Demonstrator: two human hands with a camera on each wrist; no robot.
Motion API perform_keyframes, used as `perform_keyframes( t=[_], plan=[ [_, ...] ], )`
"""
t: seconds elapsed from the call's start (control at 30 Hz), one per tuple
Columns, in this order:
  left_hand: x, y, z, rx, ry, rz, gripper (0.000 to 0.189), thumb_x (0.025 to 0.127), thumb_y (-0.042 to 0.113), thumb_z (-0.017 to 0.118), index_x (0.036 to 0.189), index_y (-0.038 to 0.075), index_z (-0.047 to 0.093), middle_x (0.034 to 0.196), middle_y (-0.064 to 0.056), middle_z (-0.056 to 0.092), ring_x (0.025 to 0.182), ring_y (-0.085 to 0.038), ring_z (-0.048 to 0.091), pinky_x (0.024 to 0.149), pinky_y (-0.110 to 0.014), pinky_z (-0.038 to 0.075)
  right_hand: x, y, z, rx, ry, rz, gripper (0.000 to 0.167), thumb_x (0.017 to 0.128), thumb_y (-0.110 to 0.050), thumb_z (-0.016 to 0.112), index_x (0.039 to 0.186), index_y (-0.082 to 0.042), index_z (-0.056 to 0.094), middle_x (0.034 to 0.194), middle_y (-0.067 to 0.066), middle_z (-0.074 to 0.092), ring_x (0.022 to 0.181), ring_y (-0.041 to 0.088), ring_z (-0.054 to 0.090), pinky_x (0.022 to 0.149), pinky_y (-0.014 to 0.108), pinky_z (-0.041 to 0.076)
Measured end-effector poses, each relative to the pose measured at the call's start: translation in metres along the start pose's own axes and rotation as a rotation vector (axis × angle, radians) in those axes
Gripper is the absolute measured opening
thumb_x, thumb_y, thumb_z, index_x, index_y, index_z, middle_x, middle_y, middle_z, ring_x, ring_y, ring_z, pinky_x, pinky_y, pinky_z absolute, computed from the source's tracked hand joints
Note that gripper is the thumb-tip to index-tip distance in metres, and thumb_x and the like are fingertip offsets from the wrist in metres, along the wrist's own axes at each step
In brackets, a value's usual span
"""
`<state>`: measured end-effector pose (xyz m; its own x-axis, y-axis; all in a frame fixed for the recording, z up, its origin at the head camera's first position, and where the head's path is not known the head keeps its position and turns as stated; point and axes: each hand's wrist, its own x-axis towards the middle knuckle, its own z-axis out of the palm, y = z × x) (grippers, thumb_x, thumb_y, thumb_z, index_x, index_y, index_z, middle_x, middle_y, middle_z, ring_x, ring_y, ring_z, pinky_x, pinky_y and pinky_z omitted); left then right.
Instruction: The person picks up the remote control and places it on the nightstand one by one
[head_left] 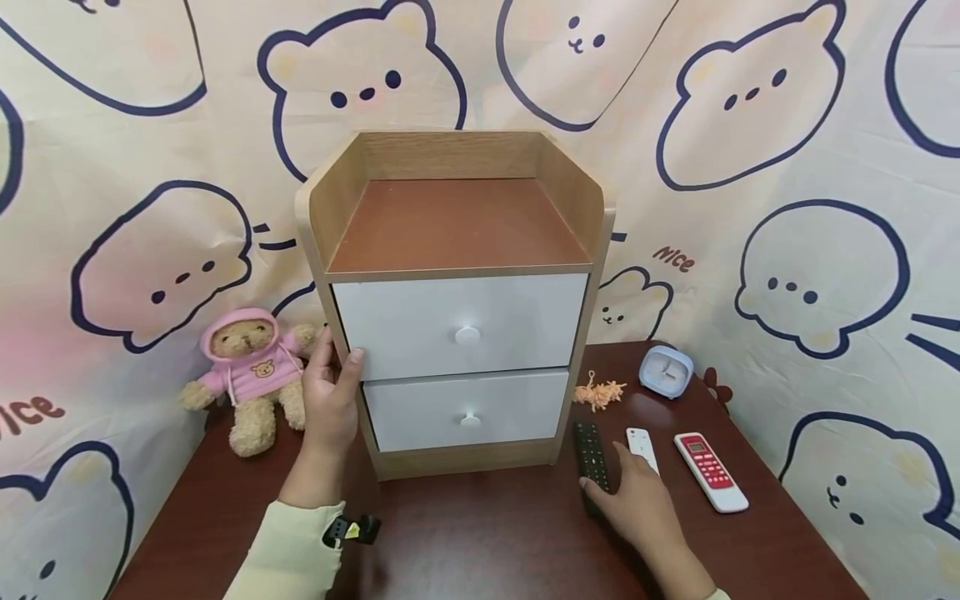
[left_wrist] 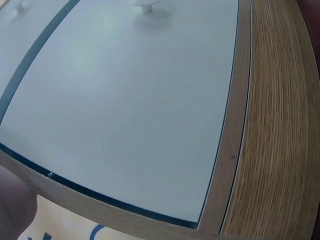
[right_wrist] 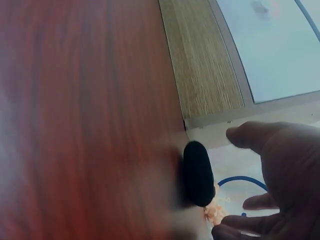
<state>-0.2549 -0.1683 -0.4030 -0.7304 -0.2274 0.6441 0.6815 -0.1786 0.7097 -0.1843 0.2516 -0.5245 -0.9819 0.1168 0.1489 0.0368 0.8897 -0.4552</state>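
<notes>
In the head view, a small wooden cabinet (head_left: 457, 225) with two white drawers stands on the table. My left hand (head_left: 330, 408) rests against its left side, thumb at the front edge and fingers extended along the side. In the left wrist view only part of that hand (left_wrist: 15, 205) shows beside the drawer front (left_wrist: 130, 110). My right hand (head_left: 637, 500) is over the right part of the table, thumb and fingers spread by a black remote control (head_left: 591, 454). The right wrist view shows the remote's dark end beyond the spread fingers.
A white remote (head_left: 642, 448) lies beside the right hand, with a white-and-red remote (head_left: 712, 472) further right. Behind them are a blue clock (head_left: 666, 372) and an orange fuzzy item (head_left: 598, 392). A teddy bear (head_left: 258, 371) in a pink hoodie sits left of the cabinet.
</notes>
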Motion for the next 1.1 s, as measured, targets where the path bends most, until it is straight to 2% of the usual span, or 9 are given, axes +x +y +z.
perform_keyframes(
  t=[0.3, 0.6, 0.9, 1.1],
  plan=[
    [-0.001, 0.000, 0.003, -0.021, 0.020, 0.003, 0.048, 0.102, -0.004, 0.060, 0.149, 0.006, 0.063, 0.125, -0.001, 0.067, 0.116, -0.015, 0.058, 0.097, -0.024, 0.047, -0.006, -0.005, 0.002, -0.023, -0.001, 0.012, 0.090, 0.091, -0.049, 0.084, 0.150, 0.012, 0.054, 0.140, 0.034, 0.065, 0.132, 0.053, 0.062, 0.108, 0.066, 0.049],
    [-0.001, -0.002, 0.002, -0.037, 0.027, -0.004, 0.050, 0.101, -0.005, 0.059, 0.150, 0.007, 0.063, 0.126, -0.001, 0.068, 0.117, -0.014, 0.058, 0.099, -0.025, 0.047, -0.011, -0.003, 0.009, -0.069, -0.001, -0.010, 0.089, 0.084, -0.049, 0.089, 0.140, 0.015, 0.060, 0.127, 0.032, 0.070, 0.118, 0.047, 0.069, 0.100, 0.061, 0.054],
    [-0.001, -0.002, 0.002, -0.040, 0.027, -0.003, 0.050, 0.101, -0.006, 0.059, 0.149, 0.007, 0.064, 0.125, -0.002, 0.069, 0.117, -0.014, 0.059, 0.099, -0.026, 0.047, -0.011, -0.005, 0.010, -0.102, 0.000, -0.001, 0.076, 0.083, -0.046, 0.090, 0.129, 0.010, 0.069, 0.108, 0.023, 0.073, 0.096, 0.035, 0.073, 0.082, 0.055, 0.057],
    [-0.001, -0.002, 0.002, -0.031, 0.024, 0.001, 0.048, 0.102, -0.005, 0.059, 0.148, 0.006, 0.064, 0.124, -0.002, 0.069, 0.116, -0.015, 0.059, 0.098, -0.025, 0.048, -0.011, -0.004, 0.012, -0.139, 0.026, -0.009, 0.062, 0.081, -0.047, 0.090, 0.111, 0.005, 0.076, 0.090, 0.014, 0.070, 0.080, 0.031, 0.071, 0.069, 0.051, 0.054]
  ],
)
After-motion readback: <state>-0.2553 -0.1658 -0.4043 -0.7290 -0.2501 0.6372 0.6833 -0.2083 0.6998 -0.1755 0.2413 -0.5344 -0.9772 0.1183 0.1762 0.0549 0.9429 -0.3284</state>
